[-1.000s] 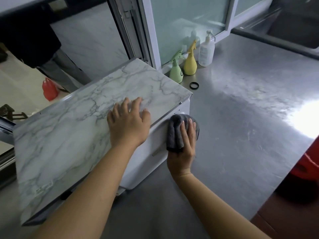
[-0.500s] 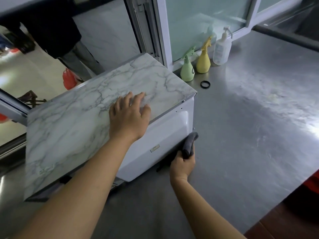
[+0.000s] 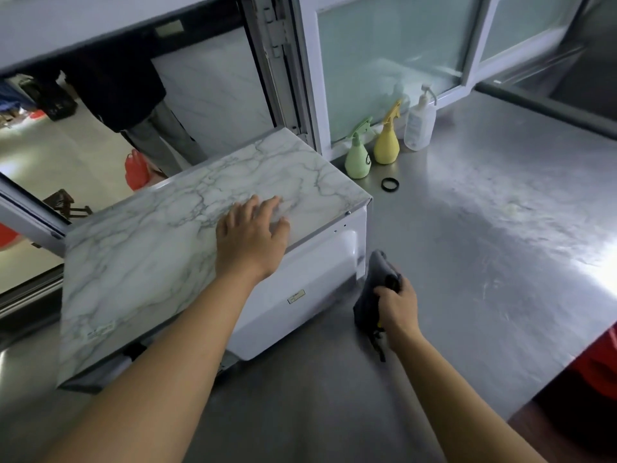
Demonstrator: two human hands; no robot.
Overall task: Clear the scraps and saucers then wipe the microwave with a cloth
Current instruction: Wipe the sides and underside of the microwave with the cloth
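Item: my right hand (image 3: 397, 304) grips the cloth (image 3: 374, 285), microwave (image 3: 300, 282) side just left of it, perhaps touching; left hand (image 3: 252, 233) flat on top.

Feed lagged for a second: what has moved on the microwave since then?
The right hand drew the grey cloth from high on the microwave's white side down to its bottom corner, now bunched in the fingers, apparently off the panel. The left hand stays flat on the marble-patterned top.
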